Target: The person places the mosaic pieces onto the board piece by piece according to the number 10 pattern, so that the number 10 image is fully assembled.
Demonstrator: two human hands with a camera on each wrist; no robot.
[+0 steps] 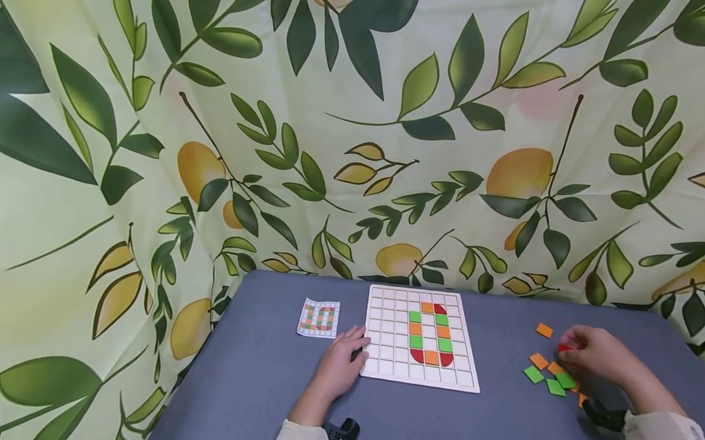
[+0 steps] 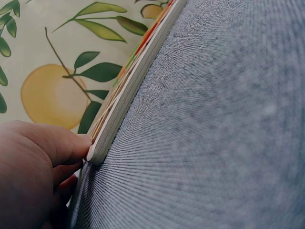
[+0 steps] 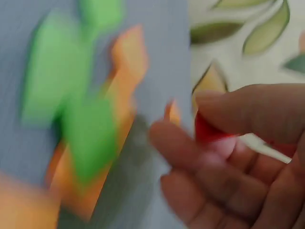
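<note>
A white gridded board (image 1: 383,367) lies on the table with orange, green and red tiles set in a ring on its right half. The red ones are rounded at one corner. My left hand (image 1: 343,357) rests at the board's left edge. In the left wrist view its thumb (image 2: 71,145) touches the board's corner. My right hand (image 1: 601,358) pinches a small red tile (image 3: 209,130) between thumb and fingers, partly hidden by them. Below and left of that hand lie loose green tiles (image 1: 533,375) and orange tiles (image 1: 538,360), some overlapping.
A small printed card (image 1: 317,332) with a coloured grid pattern lies left of the board. One orange tile (image 1: 544,330) sits apart at the back of the loose pile. A leaf-patterned curtain (image 1: 353,200) hangs behind the blue-grey table (image 1: 253,385).
</note>
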